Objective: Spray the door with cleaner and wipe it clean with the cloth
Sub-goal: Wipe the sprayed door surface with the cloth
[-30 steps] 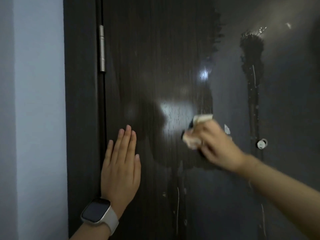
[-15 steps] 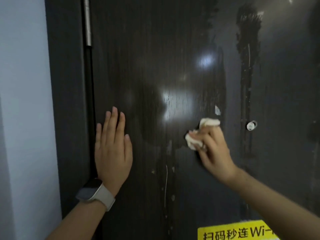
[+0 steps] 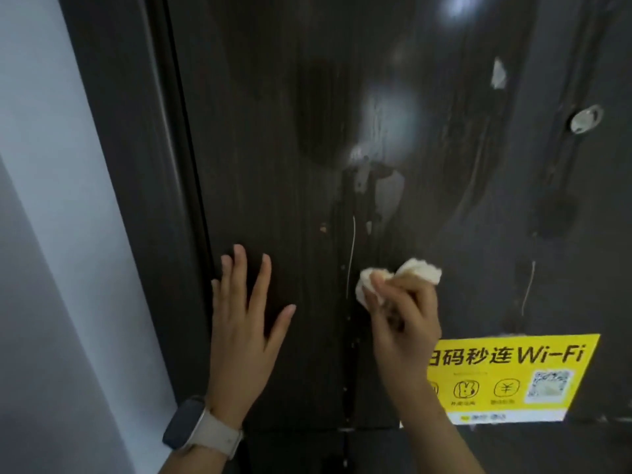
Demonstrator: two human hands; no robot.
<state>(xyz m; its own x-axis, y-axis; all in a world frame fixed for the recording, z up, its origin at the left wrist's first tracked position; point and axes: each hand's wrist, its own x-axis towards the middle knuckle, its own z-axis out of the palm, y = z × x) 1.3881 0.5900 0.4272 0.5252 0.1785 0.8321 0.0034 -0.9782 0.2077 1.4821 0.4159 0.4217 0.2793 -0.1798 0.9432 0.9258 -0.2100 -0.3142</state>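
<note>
The dark wood-grain door (image 3: 290,138) fills the view, wet and streaked with drips down its middle. My right hand (image 3: 403,319) grips a crumpled white cloth (image 3: 420,271) and presses it against the door just left of a yellow sticker. My left hand (image 3: 242,323) lies flat on the door beside the frame, fingers straight and spread, with a watch on the wrist. No spray bottle is in view.
A yellow Wi-Fi sticker (image 3: 513,374) with a QR code is stuck at lower right. A round peephole (image 3: 585,119) sits at upper right, with a small white scrap (image 3: 498,74) above it. The dark door frame (image 3: 130,165) and a pale wall (image 3: 44,200) are on the left.
My right hand has wiped the cloth down the door from the bright patch to beside the sticker. My left hand slid lower too, and the view tilted down.
</note>
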